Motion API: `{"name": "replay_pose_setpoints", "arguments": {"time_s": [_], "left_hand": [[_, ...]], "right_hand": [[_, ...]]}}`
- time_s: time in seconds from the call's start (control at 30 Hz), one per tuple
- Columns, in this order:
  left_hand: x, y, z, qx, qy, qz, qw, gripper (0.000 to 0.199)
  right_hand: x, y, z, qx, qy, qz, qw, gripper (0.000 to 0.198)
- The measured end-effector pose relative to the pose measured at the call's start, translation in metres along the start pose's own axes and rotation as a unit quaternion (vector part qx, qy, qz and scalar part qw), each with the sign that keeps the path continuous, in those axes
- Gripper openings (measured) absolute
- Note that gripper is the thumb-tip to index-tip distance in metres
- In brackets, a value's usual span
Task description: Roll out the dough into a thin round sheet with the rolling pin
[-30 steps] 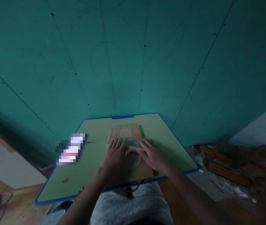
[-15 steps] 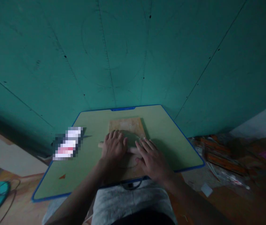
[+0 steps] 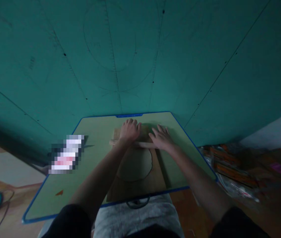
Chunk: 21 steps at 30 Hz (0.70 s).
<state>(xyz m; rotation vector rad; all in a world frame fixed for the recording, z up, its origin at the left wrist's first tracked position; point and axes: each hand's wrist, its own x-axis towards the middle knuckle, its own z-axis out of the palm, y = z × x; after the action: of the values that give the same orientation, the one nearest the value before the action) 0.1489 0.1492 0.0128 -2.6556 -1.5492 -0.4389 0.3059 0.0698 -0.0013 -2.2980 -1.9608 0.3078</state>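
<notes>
A pale rolling pin lies crosswise over the far part of a wooden board. My left hand rests palm down over its left part, fingers pointing forward and the thumb apart. Over the right end lies my right hand, its fingers spread flat. Neither hand wraps round the pin. Nearer to me, a flat, roundish sheet of dough or clay covers the middle of the board; which of the two cannot be told. My left forearm hides its left edge.
The board lies on a small pale green table with a blue rim, against a green wall. A pixelated phone-like object stands at the left edge. A small orange scrap lies near the front left. Plastic-wrapped packages are on the floor at right.
Both hands have moved forward, away from me, with the rolling pin. More of the flat sheet and the near part of the board now shows.
</notes>
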Motion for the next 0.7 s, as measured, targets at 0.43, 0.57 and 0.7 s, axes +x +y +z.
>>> {"name": "replay_pose_setpoints", "arguments": {"time_s": [0.43, 0.57, 0.7], "left_hand": [[-0.19, -0.006, -0.024, -0.005, 0.057, 0.135, 0.989, 0.031], [-0.22, -0.016, -0.023, 0.015, 0.084, 0.141, 0.986, 0.045], [-0.223, -0.015, -0.025, 0.034, 0.086, 0.119, 0.989, 0.047]], "right_hand": [[-0.139, -0.014, 0.036, 0.033, 0.144, -0.207, 0.967, 0.056], [-0.139, -0.023, 0.034, 0.017, 0.149, -0.188, 0.971, 0.056], [-0.113, -0.042, 0.034, 0.012, 0.144, -0.162, 0.976, 0.057]]}}
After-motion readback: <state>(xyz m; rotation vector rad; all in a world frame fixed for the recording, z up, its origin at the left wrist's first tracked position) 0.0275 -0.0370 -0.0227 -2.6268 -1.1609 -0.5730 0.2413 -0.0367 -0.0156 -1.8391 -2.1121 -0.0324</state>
